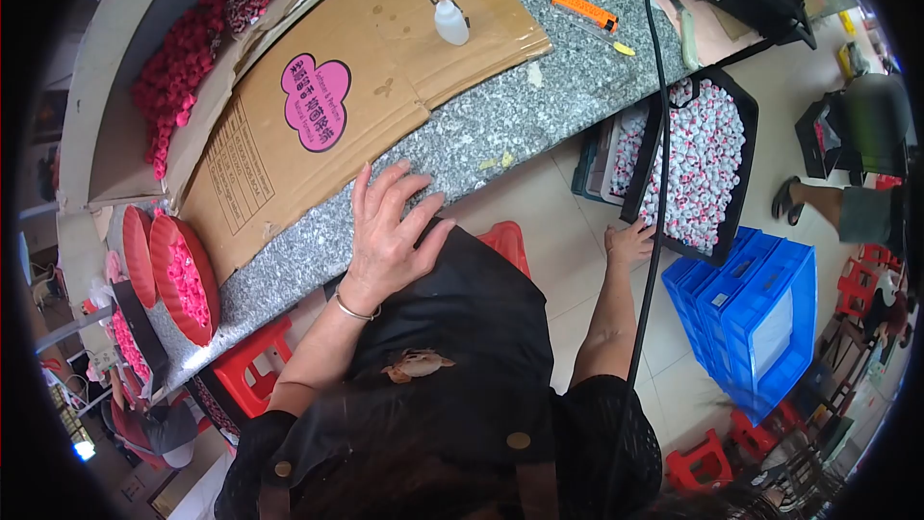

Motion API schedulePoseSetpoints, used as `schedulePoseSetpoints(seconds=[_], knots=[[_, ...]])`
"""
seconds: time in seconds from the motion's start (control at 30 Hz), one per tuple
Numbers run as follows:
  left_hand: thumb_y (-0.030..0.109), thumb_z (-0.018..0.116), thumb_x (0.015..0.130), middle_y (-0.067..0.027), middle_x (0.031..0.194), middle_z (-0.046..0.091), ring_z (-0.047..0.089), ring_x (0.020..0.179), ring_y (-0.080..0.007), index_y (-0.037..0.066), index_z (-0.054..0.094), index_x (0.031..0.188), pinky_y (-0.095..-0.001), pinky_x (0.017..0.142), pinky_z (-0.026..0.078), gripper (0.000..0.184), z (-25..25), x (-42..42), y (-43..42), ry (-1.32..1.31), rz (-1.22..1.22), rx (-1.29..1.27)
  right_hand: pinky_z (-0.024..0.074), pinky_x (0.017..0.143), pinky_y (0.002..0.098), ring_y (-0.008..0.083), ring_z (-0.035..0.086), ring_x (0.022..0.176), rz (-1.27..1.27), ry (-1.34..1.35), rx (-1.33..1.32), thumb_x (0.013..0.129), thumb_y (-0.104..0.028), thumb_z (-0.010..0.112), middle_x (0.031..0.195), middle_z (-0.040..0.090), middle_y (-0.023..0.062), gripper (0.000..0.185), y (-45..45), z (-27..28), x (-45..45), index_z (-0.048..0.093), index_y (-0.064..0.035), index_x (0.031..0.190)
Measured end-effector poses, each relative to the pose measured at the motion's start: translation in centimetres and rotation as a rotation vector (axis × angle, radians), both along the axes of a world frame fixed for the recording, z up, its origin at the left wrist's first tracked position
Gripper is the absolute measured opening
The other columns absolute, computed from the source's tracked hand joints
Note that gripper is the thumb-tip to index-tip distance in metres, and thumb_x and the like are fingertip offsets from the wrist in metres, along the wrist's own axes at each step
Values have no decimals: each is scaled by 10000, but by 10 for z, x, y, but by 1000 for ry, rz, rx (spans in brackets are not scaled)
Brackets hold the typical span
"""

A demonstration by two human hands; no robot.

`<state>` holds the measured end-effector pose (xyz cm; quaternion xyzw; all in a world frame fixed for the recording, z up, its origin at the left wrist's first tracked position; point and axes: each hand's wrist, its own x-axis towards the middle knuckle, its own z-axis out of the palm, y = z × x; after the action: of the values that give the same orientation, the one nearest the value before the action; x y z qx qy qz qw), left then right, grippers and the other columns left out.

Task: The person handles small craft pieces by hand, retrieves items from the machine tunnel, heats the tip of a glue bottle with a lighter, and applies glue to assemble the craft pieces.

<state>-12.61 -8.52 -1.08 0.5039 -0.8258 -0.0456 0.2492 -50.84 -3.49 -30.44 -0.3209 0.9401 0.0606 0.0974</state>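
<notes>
My left hand [395, 231] lies at the front edge of the grey speckled table, fingers spread, with nothing in it. A flattened cardboard sheet [356, 67] covers much of the tabletop just beyond the hand. At the right, my right hand [630, 242] has its fingers over the near corner of a black tray [733, 173]. That tray is full of small white pieces with pink-red marks [698, 169]. A black cable runs close past the right fingers and partly blocks the view of them.
A small white bottle [450, 23] stands on the cardboard. An orange strip [584, 11] lies farther back. Red dishes [208, 320] with pink pieces sit at the left end. Stacked blue crates [751, 318], red stools [252, 366] and another person's leg [818, 197] are around the floor.
</notes>
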Motion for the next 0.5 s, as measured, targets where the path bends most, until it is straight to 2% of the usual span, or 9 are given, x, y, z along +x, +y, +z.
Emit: schedulePoseSetpoints(seconds=[0.2,0.3,0.4,0.5], knots=[[162,766,658,-65,1059,586,473,1164,-298,113,654,934,-527,1031,269,302,0,0,1,17,6,-11,269,967,675,586,139,1290,40,-22,31,720,-335,665,1480,154,194,724,1,8,0,362,-178,1358],[160,762,661,-63,1062,575,471,1162,-292,114,650,935,-521,1037,266,299,0,0,2,19,6,-21,256,969,678,579,140,1294,51,-38,9,703,-305,659,1480,161,210,774,3,10,2,329,-177,1391],[159,753,670,-57,1065,556,468,1157,-278,114,644,933,-511,1046,261,288,0,0,2,17,1,-33,230,1022,639,455,99,1363,12,-3,27,676,-336,732,1511,124,126,886,4,3,6,265,-241,1423],[158,751,675,-59,1064,556,466,1160,-280,115,644,938,-512,1047,260,286,0,2,2,17,7,-36,181,1038,643,426,87,1378,177,-18,-266,679,-322,728,1510,152,132,877,2,13,47,280,-196,1423]])
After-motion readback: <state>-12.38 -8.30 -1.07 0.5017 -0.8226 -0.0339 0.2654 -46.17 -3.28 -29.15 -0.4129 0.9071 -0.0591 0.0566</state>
